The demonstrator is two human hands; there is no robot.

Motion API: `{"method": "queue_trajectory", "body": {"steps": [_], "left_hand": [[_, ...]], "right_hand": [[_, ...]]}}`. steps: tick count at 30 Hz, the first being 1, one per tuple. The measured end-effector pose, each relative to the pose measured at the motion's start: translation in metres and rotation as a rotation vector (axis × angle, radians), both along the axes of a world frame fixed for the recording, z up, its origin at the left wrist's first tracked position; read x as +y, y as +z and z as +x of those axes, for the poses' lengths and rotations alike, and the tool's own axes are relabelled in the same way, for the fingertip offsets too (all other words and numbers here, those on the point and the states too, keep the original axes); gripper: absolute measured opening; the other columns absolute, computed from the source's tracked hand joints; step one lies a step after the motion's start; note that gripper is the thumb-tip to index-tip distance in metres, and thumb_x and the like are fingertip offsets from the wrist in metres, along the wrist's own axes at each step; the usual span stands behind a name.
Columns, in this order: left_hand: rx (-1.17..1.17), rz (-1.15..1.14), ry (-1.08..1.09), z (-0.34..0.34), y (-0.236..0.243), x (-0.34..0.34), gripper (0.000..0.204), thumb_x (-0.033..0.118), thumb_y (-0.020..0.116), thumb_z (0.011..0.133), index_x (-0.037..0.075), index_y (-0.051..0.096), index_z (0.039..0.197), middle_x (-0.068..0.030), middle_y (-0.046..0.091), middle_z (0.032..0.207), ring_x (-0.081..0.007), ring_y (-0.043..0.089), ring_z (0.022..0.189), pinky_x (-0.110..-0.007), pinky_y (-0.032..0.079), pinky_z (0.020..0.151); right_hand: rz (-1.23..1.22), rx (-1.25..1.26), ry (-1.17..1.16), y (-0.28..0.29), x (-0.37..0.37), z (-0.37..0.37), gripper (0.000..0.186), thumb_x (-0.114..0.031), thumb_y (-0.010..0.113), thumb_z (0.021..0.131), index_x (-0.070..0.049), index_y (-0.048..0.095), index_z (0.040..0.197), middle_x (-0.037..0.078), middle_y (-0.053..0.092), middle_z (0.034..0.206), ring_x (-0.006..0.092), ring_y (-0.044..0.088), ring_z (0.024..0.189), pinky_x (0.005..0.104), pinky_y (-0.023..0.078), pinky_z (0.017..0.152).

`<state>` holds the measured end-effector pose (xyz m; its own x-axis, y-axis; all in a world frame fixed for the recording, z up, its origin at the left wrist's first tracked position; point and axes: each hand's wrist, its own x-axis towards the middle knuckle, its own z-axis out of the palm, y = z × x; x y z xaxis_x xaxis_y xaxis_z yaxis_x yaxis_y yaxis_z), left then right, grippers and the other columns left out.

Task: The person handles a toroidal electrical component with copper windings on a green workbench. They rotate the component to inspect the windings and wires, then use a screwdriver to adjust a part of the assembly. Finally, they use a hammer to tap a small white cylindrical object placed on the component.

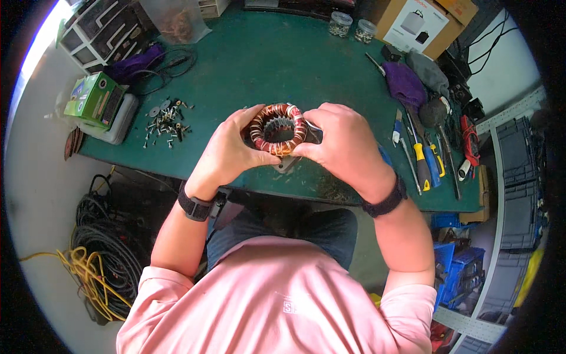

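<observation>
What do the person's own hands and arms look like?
The left hand and right hand are ungloved. Wide black fabric straps circle both wrists. Short, plain pink fabric sleeves leave the forearms bare.

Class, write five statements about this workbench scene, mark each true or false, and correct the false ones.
1. The left hand and right hand both hold the copper-wound stator. True.
2. The yellow-and-black screwdriver lies left of the stator. False: it lies to the right of the right hand.
3. Loose screws lie on the green workbench, left of the left hand. True.
4. The yellow cord is on the workbench. False: it is off the bench, at the picture's lower left.
5. Two clear jars stand near the cardboard box. True.
</observation>
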<state>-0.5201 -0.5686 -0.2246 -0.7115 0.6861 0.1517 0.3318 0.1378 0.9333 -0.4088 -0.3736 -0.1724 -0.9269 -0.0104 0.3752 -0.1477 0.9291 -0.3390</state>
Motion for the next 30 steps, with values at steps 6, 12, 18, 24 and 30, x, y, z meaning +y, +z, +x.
{"method": "queue_trajectory", "body": {"steps": [6, 12, 18, 24, 30], "left_hand": [[0.112, -0.022, 0.019, 0.005, 0.001, 0.002, 0.092, 0.011, 0.094, 0.055, -0.008, 0.053, 0.135, -0.0187, 0.062, 0.125, -0.0257, 0.063, 0.116, -0.034, 0.05, 0.101], [0.299, -0.143, 0.049, 0.018, 0.013, 0.008, 0.094, 0.013, 0.093, 0.055, -0.006, 0.052, 0.138, -0.02, 0.06, 0.13, -0.0304, 0.058, 0.124, -0.035, 0.044, 0.107], [0.234, -0.114, 0.073, 0.022, 0.008, 0.012, 0.093, 0.017, 0.093, 0.057, -0.006, 0.051, 0.137, -0.022, 0.059, 0.131, -0.0343, 0.057, 0.125, -0.038, 0.044, 0.108], [0.323, -0.098, 0.102, 0.032, 0.0, 0.0, 0.103, 0.02, 0.094, 0.059, -0.008, 0.042, 0.144, -0.0279, 0.052, 0.139, -0.0402, 0.051, 0.13, -0.042, 0.04, 0.112], [0.382, -0.254, 0.141, 0.043, -0.006, -0.01, 0.109, 0.022, 0.094, 0.058, -0.008, 0.037, 0.147, -0.0283, 0.049, 0.141, -0.0418, 0.046, 0.134, -0.044, 0.039, 0.114]], "right_hand": [[-0.021, 0.007, -0.004, -0.003, -0.001, 0.004, 0.037, -0.027, 0.085, 0.067, -0.003, 0.067, 0.088, 0.016, 0.064, 0.084, 0.0368, 0.063, 0.087, 0.0462, 0.051, 0.078], [-0.107, -0.049, -0.037, -0.011, 0.005, 0.013, 0.041, -0.024, 0.085, 0.066, -0.001, 0.069, 0.096, 0.017, 0.065, 0.088, 0.0372, 0.064, 0.088, 0.0455, 0.051, 0.078], [-0.223, -0.074, -0.042, -0.02, 0.009, 0.017, 0.05, -0.017, 0.086, 0.066, 0.002, 0.069, 0.109, 0.018, 0.068, 0.097, 0.0363, 0.066, 0.09, 0.0414, 0.053, 0.079], [-0.248, -0.079, -0.055, -0.017, 0.007, 0.02, 0.047, -0.013, 0.085, 0.068, 0.003, 0.068, 0.109, 0.018, 0.068, 0.097, 0.0348, 0.067, 0.089, 0.0399, 0.054, 0.079], [-0.227, -0.086, -0.056, -0.016, 0.004, 0.02, 0.048, -0.015, 0.085, 0.069, 0.002, 0.067, 0.109, 0.018, 0.067, 0.1, 0.0356, 0.066, 0.093, 0.0409, 0.053, 0.083]]}}
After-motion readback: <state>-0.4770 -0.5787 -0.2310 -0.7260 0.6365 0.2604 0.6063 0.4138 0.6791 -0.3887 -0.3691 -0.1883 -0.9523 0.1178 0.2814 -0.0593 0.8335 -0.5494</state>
